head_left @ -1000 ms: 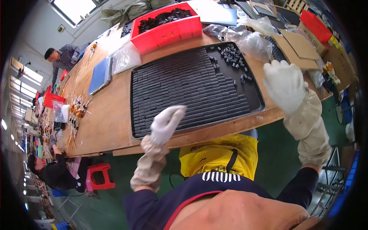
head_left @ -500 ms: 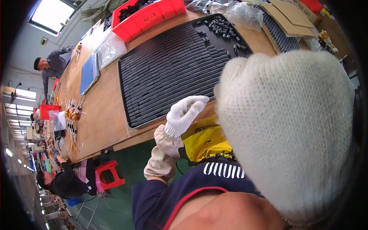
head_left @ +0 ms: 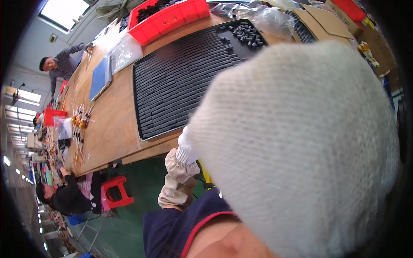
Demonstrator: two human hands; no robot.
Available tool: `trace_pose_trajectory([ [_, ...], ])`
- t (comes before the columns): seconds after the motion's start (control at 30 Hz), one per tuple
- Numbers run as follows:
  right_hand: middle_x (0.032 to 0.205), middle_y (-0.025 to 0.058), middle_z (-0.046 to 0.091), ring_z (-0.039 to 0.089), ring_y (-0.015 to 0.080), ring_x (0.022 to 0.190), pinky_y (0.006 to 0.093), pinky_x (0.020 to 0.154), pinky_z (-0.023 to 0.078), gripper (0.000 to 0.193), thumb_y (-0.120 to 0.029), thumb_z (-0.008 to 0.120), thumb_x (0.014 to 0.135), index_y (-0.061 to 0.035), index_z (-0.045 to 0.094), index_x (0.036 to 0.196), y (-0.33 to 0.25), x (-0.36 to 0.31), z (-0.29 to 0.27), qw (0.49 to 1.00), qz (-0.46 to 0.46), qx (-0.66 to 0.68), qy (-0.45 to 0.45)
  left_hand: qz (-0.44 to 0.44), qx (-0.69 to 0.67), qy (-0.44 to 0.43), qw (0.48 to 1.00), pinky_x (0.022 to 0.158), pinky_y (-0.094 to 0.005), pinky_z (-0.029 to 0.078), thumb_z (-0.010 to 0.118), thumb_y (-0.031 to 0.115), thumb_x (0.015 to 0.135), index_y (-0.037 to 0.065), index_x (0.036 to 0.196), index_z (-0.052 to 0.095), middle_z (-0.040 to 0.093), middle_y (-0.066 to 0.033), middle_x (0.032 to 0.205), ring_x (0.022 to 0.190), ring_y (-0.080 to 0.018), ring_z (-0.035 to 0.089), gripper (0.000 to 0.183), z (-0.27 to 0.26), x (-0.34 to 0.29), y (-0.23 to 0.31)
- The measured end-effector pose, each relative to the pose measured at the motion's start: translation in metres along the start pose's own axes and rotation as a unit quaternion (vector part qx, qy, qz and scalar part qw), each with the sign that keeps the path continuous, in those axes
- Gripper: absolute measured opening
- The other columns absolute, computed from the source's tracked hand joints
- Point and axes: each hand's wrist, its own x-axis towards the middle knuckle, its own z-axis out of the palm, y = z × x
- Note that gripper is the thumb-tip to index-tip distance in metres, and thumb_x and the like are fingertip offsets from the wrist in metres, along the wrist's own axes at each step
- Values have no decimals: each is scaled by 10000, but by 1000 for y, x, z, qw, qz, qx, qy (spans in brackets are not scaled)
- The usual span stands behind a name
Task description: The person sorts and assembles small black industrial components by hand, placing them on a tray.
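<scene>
Of two gloved hands (head_left: 297, 146), the right partly hides one tray (head_left: 244, 53).

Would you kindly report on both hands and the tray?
Right gloved hand close up, blocking the view. Left gloved hand mostly hidden behind it. Black tray: neat tube rows, loose pile.

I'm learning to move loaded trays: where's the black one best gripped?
Probably by the left rim of the tray, approached from the left: that raised edge shows unblocked beside the wooden tabletop, whereas the right hand hides the near right corner. Rows of black pieces lie inside, so keep it level.
</scene>
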Motion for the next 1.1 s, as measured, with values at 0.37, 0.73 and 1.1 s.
trace_pose_trajectory([
  [0.37, 719, 62, 594, 646, 221, 685, 363, 643, 537, 157, -214, 707, 803, -75, 641, 834, 3, -7, -9, 999, -27, 3, -32, -77, -187, 21, 979, 894, -252, 503, 565, 98, 1015, -19, 1244, 634, 689, -71, 1149, 1018, -105, 624, 266, 16, -7, 48],
  [0.73, 715, 58, 591, 645, 218, 678, 359, 637, 536, 162, -218, 710, 802, -75, 643, 836, 5, -1, -22, 999, -16, -7, -45, -91, -103, 43, 990, 876, -242, 505, 596, 126, 1004, -9, 1223, 653, 688, -66, 1151, 1012, -108, 628, 263, 1, 5, 36],
  [1.1, 711, 55, 589, 643, 216, 672, 355, 631, 535, 167, -223, 713, 801, -75, 644, 838, -12, 21, -33, 998, -52, -2, -28, -90, -97, 44, 990, 873, -244, 507, 603, 148, 1003, -5, 1223, 654, 691, -63, 1139, 1005, -108, 631, 272, -20, 2, 30],
])
